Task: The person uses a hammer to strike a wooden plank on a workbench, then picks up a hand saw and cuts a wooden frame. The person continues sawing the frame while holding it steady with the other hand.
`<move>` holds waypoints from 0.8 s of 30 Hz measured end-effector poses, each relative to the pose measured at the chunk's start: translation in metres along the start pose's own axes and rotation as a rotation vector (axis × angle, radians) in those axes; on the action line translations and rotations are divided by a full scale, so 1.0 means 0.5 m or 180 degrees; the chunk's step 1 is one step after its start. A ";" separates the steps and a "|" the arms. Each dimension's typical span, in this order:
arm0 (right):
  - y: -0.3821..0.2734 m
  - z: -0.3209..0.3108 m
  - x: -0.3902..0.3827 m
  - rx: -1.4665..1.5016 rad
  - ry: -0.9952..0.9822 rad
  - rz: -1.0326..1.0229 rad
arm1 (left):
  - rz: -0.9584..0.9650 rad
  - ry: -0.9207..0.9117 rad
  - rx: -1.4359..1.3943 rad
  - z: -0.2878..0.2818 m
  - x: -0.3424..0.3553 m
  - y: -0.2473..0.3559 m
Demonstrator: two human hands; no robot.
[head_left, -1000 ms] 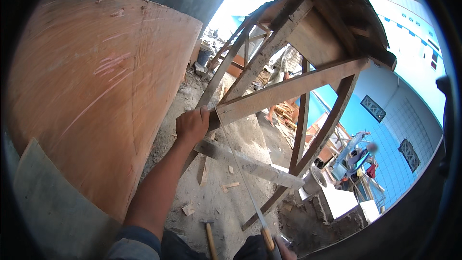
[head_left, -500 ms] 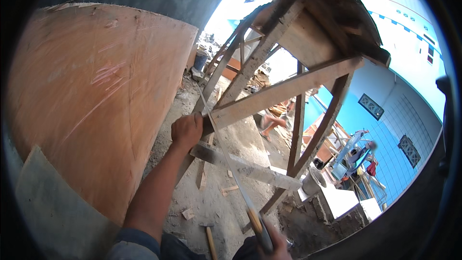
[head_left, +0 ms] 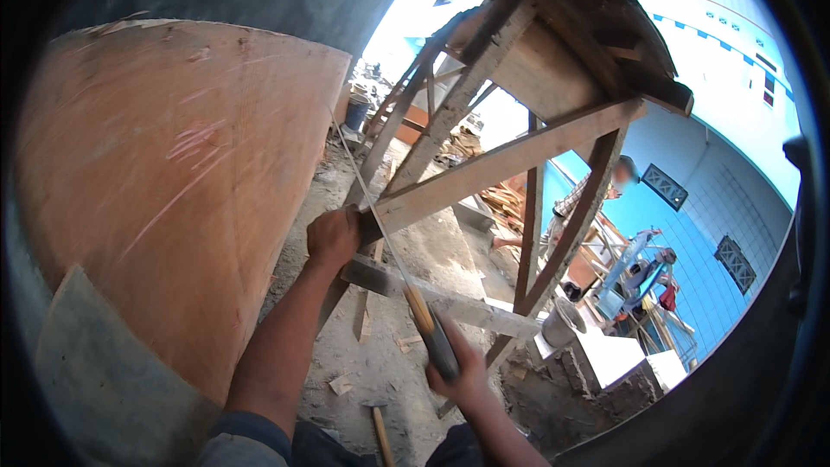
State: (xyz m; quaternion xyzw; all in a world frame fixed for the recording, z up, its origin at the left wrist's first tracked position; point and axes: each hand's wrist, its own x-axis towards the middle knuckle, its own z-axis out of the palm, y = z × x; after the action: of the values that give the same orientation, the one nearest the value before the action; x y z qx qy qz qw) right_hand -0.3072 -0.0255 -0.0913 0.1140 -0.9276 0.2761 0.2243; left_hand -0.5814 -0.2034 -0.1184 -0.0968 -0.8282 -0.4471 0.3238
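Observation:
A handsaw (head_left: 386, 244), its thin blade seen nearly edge-on, runs from my right hand (head_left: 462, 374) up and to the left. My right hand is closed round its dark and wood-coloured handle. The blade crosses the lower left end of a slanting wooden board (head_left: 506, 166), which is part of a tall timber scaffold. Just left of the blade, my left hand (head_left: 333, 238) is closed on that end of the board; its fingertips are hidden behind the wood.
Large plywood sheets (head_left: 173, 173) lean at the left. A hammer (head_left: 380, 434) lies on the dirt floor by my legs. The scaffold's crossbar (head_left: 441, 296) runs below the board. A grey bucket (head_left: 564, 324) stands at the right. Behind the scaffold is another person (head_left: 566, 203).
My right hand has pushed the saw forward and up along the board's end. My left hand stays in place. The person behind has moved right and now stands more upright.

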 end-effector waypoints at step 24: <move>-0.122 -0.081 -0.117 -0.0218 -0.0186 0.0245 | -0.0226 -0.0051 -0.0121 0.003 0.000 0.006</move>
State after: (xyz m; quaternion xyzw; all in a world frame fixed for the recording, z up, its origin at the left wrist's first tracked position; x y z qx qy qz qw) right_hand -0.2213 -0.0475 -0.0612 0.0786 -0.9463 0.2492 0.1902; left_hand -0.5804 -0.2004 -0.1169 -0.0770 -0.8250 -0.4732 0.2992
